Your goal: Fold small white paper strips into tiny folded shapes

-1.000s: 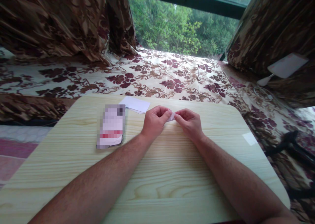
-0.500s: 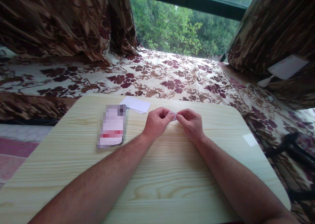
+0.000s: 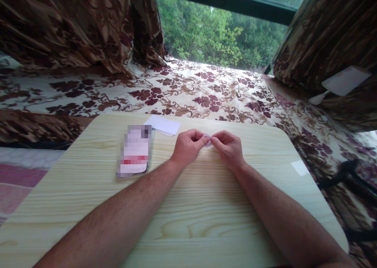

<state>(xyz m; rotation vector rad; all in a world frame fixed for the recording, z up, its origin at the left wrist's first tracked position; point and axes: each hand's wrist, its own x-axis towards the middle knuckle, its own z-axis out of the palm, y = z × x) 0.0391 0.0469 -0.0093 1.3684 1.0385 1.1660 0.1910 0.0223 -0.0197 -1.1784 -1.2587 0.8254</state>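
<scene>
Over the far middle of the wooden table (image 3: 188,205), my left hand (image 3: 188,145) and my right hand (image 3: 229,146) meet with their fingertips close together. Between them is a small piece of white paper (image 3: 207,144), pinched by thumb and fingers on both sides. Most of the paper is covered by my fingers, so its full shape is hidden. Left of my left hand lies a stack of white paper sheets (image 3: 165,125). A phone-shaped object (image 3: 134,150), blurred by pixelation, with a red band, rests on the table and touches or nearly touches the stack.
Beyond the table, a ledge with flowered cloth (image 3: 206,87) runs below the window (image 3: 218,36), between heavy curtains (image 3: 70,28). At the right are a white lamp (image 3: 345,81) and a dark chair-like frame (image 3: 347,173). A pale patch (image 3: 299,167) shows on the table's right side.
Both hands stay nearly in place. The small paper between the fingertips has shifted slightly, and a bit more of its lower edge shows below my fingers.
</scene>
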